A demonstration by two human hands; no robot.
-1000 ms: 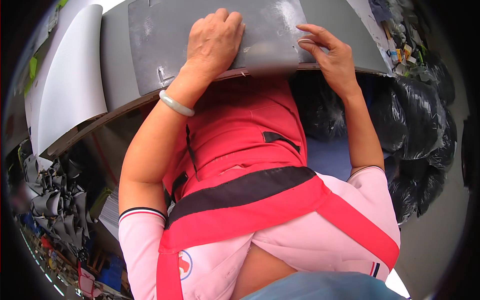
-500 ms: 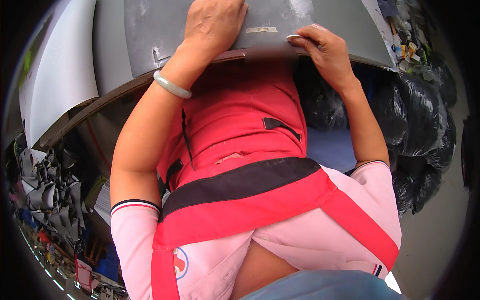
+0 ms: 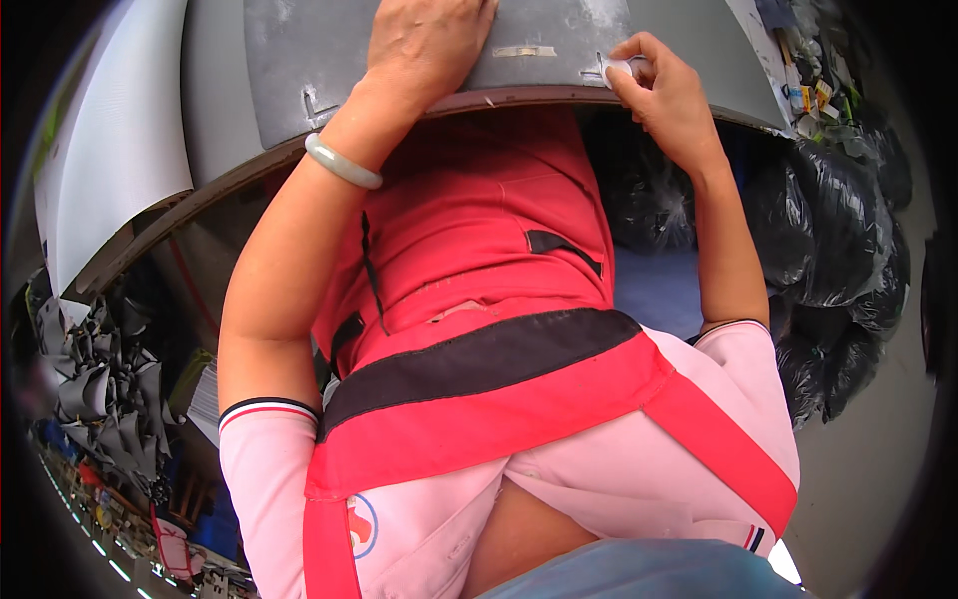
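A dark grey panel [image 3: 544, 25] with white smudges lies over lighter grey sheet material. My left hand [image 3: 429, 45], with a pale bangle [image 3: 343, 163] on its wrist, rests on the panel with fingers stretched toward the top edge, where the tips are cut off. My right hand [image 3: 671, 100] is closed at the panel's right front corner, pinching a small flat white piece [image 3: 621, 70] that looks like chalk. Beside it is a whitened L-shaped mark or slot [image 3: 597, 72]; a similar one [image 3: 317, 106] shows at the left corner. Between the hands lies a strip of tape [image 3: 524, 52].
The table's front edge [image 3: 249, 165] curves before my red apron [image 3: 479, 225]. A pale sheet [image 3: 115, 140] hangs over at left, above a pile of grey scraps [image 3: 110, 399]. Black plastic bags [image 3: 833, 230] stand at right below the table. Small clutter [image 3: 813, 100] lies at the far right.
My right hand has shifted slightly right with the white piece, and its fingers have turned down onto the panel by the L-shaped mark. My left hand stays in nearly the same place.
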